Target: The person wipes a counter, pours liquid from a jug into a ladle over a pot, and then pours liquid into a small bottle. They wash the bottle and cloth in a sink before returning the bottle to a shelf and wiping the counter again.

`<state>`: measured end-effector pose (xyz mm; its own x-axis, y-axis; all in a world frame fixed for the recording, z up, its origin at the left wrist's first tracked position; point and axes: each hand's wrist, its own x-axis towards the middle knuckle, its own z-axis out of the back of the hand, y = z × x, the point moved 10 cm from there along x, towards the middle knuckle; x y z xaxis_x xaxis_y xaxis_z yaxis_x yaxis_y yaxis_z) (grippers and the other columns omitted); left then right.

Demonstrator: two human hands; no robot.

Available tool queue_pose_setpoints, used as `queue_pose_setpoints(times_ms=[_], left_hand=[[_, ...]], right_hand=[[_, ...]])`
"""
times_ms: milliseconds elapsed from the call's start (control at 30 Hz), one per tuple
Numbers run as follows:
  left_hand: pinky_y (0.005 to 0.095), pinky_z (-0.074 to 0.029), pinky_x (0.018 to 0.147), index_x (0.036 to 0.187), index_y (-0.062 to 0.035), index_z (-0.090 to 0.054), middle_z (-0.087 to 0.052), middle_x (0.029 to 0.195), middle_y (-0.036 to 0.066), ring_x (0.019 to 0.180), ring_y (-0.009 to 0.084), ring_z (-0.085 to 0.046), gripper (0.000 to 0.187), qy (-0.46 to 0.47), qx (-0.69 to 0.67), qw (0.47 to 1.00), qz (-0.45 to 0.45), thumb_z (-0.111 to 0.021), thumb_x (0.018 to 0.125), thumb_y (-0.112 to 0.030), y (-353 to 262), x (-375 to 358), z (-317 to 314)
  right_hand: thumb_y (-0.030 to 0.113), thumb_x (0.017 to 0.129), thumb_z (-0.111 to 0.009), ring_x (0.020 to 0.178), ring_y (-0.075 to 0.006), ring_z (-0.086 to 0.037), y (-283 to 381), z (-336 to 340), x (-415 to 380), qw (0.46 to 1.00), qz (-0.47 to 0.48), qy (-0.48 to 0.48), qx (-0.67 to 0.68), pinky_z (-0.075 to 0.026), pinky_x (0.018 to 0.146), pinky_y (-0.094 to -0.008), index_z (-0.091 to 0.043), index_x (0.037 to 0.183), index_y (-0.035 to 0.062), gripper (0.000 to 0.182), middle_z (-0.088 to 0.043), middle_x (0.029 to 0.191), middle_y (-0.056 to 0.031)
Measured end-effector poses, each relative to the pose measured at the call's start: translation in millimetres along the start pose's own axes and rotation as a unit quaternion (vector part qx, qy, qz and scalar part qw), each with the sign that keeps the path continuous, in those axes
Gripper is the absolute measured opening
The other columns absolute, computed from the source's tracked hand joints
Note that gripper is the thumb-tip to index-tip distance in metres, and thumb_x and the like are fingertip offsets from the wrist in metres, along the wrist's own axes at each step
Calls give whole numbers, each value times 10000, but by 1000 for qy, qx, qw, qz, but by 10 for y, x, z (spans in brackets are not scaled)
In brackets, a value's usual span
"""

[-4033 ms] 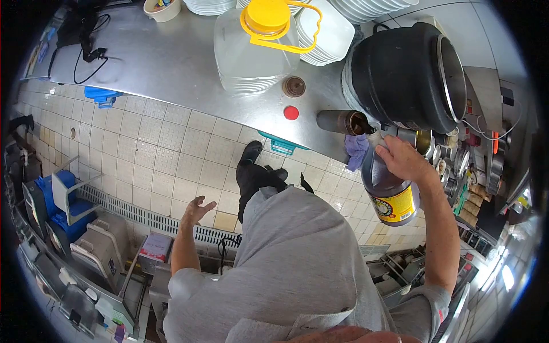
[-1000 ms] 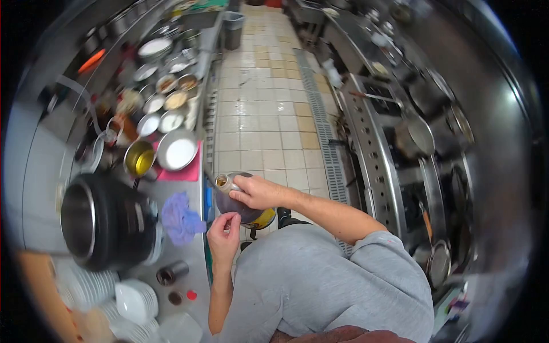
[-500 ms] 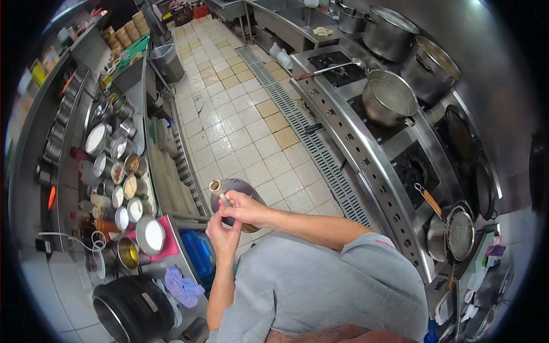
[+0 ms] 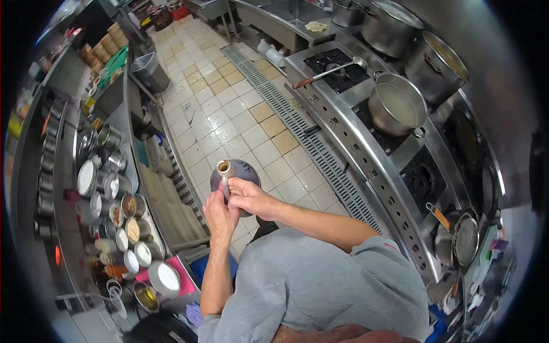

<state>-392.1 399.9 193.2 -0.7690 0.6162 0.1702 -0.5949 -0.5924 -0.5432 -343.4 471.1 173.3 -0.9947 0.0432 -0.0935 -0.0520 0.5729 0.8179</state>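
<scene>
A large dark jug (image 4: 249, 174) with an uncapped round mouth and a pale loop handle is held in front of my body, above the tiled floor. Dark marks show on its shoulder. My right hand (image 4: 249, 197) is closed around the handle, fingers curled. Close against it, my left hand (image 4: 221, 214) is also closed at the handle's lower part; its fingertips are partly hidden. The jug's lower body is mostly covered by my hands and forearms.
On the left counter stand several metal bowls and tubs of ingredients, among them a bowl of white powder (image 4: 164, 279). To the right runs a steel stove (image 4: 354, 146) with a large pot (image 4: 397, 103), a ladle (image 4: 331, 71) and strainers. A floor drain grate (image 4: 297, 126) crosses the tiles.
The jug and both hands have shifted upward in view, and more of the jug's marked shoulder shows. My view has turned, so the left counter sits lower and the black pot is mostly out of sight.
</scene>
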Motion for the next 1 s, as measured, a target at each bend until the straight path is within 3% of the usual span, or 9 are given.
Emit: queue_pose_setpoints(times_ms=[67,167,200,300,367,500,600,833,1000], left_hand=[[481,-433,758,846,15,-574,-613,858,189,870,394,-576,310,40,-122,992,-4,-613,896,-288,89,306,-82],[494,-432,754,839,14,-574,-604,839,207,845,397,-572,308,151,-125,981,7,-596,923,-281,7,730,-107],[489,-453,722,864,14,-578,-624,833,218,818,410,-597,320,162,-53,985,-37,-554,964,-289,-193,859,14],[459,-476,686,890,19,-568,-650,831,220,783,404,-632,349,169,-98,980,-34,-521,989,-312,-321,1217,28],[421,-493,657,946,25,-569,-666,806,192,741,347,-661,386,202,-126,971,-17,-479,1016,-344,-341,1411,-42],[367,-492,678,1001,15,-580,-637,766,114,729,221,-635,408,212,-170,962,-30,-427,1046,-361,-456,1695,-232],[316,-476,681,979,5,-576,-597,753,65,721,152,-588,424,193,-245,950,0,-433,1051,-388,-454,1948,-365],[255,-400,639,844,-50,-535,-495,698,-3,676,102,-489,361,98,-345,932,53,-463,1057,-332,-488,2552,-187],[254,-348,612,825,-63,-509,-437,698,-14,657,98,-416,333,46,-427,902,50,-476,1055,-302,-525,2981,-130]], right_hand=[[-25,847,-528,1111,-136,-567,154,96,164,1000,15,0,-25,-452,952,-284,-481,1301,-4,457,-592,1174,-60],[-21,886,-539,1255,-179,-516,547,212,257,998,38,6,-45,-423,1038,-302,-457,1353,-13,474,-539,1330,-111],[-15,902,-544,1300,-195,-483,713,264,227,994,65,-1,-84,-408,1068,-319,-443,1379,-11,488,-503,1380,-127],[12,941,-565,1326,-220,-486,982,519,11,989,89,-58,-100,-410,1097,-357,-451,1403,-6,476,-504,1408,-149],[47,950,-585,1237,-210,-569,1184,913,-209,984,114,-129,-42,-468,1042,-354,-530,1333,8,389,-583,1322,-131],[185,953,-634,1050,-167,-642,1012,2147,-892,908,128,-396,43,-517,894,-318,-613,1172,38,264,-646,1163,-87],[194,981,-603,991,-158,-641,726,2740,-1242,863,120,-487,62,-537,835,-322,-614,1136,56,208,-653,1089,-67],[302,951,-654,975,-147,-604,304,3982,-1125,821,76,-555,108,-535,786,-313,-604,1142,71,304,-625,1063,-37],[387,939,-665,993,-138,-580,541,4914,-535,842,41,-536,-44,-526,757,-309,-574,1205,87,411,-596,1088,-29]])
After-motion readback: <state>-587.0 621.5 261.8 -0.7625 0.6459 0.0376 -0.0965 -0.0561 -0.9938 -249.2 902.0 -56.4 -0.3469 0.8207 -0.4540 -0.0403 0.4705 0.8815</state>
